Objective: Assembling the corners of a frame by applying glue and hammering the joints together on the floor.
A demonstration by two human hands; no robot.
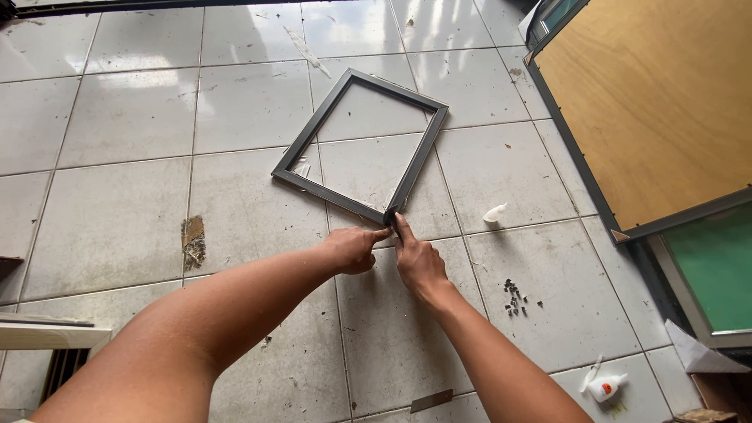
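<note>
Both hands, left hand (352, 249), right hand (417, 263), pinching dark frame (420, 154) near corner (fingertips closed on it), bare tiles (125, 117) around

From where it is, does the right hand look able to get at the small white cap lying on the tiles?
Probably yes: the right hand presses the frame's near corner, and only bare tile lies between it and the white cap.
</note>
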